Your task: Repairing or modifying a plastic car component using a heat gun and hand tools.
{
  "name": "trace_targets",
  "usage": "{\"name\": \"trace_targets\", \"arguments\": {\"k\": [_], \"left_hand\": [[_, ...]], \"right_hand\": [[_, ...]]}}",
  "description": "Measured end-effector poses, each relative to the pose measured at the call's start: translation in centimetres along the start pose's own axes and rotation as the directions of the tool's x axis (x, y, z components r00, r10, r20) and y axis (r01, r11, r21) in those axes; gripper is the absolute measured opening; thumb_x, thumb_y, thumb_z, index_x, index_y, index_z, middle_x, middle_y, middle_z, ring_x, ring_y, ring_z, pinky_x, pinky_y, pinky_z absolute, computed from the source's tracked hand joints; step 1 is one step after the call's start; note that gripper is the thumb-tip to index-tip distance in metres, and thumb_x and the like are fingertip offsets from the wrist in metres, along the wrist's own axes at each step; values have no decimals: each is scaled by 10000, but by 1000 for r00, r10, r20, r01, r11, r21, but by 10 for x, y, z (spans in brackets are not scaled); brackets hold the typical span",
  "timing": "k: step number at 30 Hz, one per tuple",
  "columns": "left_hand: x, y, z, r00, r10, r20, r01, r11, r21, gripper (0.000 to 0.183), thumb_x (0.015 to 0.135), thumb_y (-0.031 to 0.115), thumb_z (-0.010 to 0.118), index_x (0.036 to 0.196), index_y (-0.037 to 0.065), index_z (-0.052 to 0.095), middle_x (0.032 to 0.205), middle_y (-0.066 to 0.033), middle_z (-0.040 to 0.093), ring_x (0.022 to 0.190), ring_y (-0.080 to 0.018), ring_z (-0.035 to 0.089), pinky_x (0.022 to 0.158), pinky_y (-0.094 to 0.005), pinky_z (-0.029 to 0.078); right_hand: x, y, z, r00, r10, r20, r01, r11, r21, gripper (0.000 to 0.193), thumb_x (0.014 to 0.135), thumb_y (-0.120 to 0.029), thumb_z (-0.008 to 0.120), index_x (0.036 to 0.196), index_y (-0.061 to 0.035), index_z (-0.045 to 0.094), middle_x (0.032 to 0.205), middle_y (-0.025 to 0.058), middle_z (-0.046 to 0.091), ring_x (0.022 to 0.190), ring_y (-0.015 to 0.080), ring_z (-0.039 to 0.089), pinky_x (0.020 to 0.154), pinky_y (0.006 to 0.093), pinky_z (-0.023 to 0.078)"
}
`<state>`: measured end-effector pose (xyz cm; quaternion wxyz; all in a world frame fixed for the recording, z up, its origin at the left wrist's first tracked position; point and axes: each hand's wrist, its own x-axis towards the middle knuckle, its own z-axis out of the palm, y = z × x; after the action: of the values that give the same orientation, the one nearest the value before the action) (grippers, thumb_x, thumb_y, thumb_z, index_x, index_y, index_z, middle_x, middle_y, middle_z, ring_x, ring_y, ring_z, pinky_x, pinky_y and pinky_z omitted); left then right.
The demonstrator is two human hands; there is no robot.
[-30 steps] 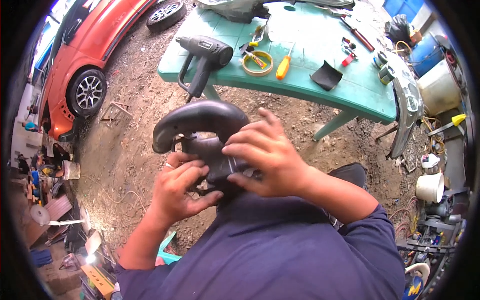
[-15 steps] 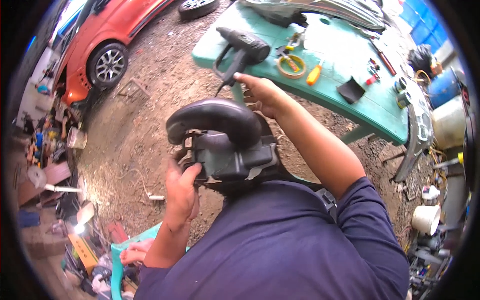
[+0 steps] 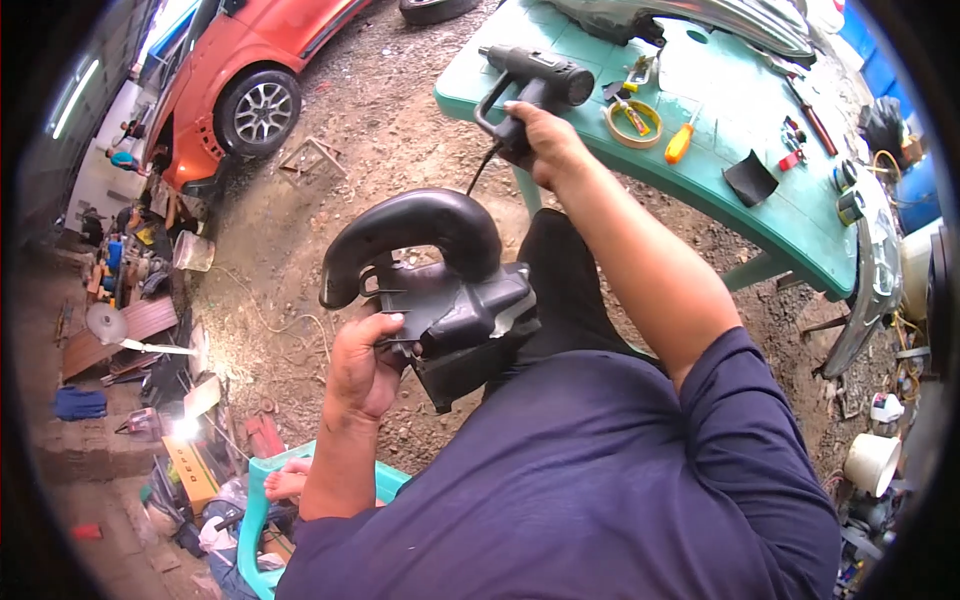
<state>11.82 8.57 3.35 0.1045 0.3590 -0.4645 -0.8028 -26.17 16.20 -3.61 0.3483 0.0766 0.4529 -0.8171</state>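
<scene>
Yellow printed box on ground lower left, beside the clutter

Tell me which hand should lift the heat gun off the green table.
Right. The right hand is already wrapped around the heat gun handle at the green table edge, while the left hand is busy gripping the black plastic part against the body.

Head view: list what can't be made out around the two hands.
- Heat gun grip: covered by the right hand.
- Black plastic part underside: hidden by its own body and the left hand.
- Small tools on the green table: too small to identify.
</scene>
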Motion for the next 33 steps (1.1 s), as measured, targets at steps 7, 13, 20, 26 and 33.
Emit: {"name": "trace_targets", "arguments": {"k": [7, 13, 20, 26, 33], "left_hand": [[6, 20, -44, 977, 157, -144, -146, 986, 83, 417, 1006, 63, 685, 1415, -15, 688, 1226, -114, 792, 1026, -213, 776, 862, -373, 657], [11, 41, -27, 955, 277, -110, -261, 955, 140, 499, 1009, 32, 645, 1507, -5, 632, 1320, -119, 765, 1106, -230, 775, 910, -369, 641], [15, 12, 13, 980, 185, -76, -187, 982, -15, 509, 1007, 4, 655, 1515, 38, 635, 1331, -87, 761, 1193, -237, 741, 1063, -424, 596], [38, -9, 34, 992, 110, 61, -113, 992, 49, 473, 993, 14, 703, 1464, -27, 679, 1291, -117, 797, 1115, -230, 788, 986, -415, 652], [88, 24, 34, 971, -197, 134, 118, 886, 449, 555, 931, 42, 774, 1476, 96, 685, 1312, -96, 772, 1128, -209, 803, 926, -430, 706]], "right_hand": [[-61, -5, -66, 903, -185, 388, 169, 983, 73, 402, 1066, -164, 792, 1412, -13, 654, 1221, 147, 779, 1115, 284, 796, 1082, 481, 658], [-138, -58, -128, 790, -288, 540, 346, 938, -5, 382, 937, -64, 846, 1302, -11, 745, 1109, 100, 792, 1004, 248, 781, 937, 408, 642], [-219, -86, -178, 899, -161, 406, 356, 811, -465, 591, 760, -142, 942, 1299, 3, 745, 1103, 83, 770, 1010, 217, 749, 935, 387, 609], [-278, -98, -188, 944, -33, 328, 269, 655, -706, 489, 816, 23, 951, 1273, -43, 789, 1008, 36, 791, 938, 185, 754, 873, 396, 617], [-284, -87, -196, 842, 45, 537, 447, 499, -743, 709, 866, 36, 953, 1514, 9, 667, 1394, 118, 782, 1279, 218, 727, 1138, 393, 571]]}}
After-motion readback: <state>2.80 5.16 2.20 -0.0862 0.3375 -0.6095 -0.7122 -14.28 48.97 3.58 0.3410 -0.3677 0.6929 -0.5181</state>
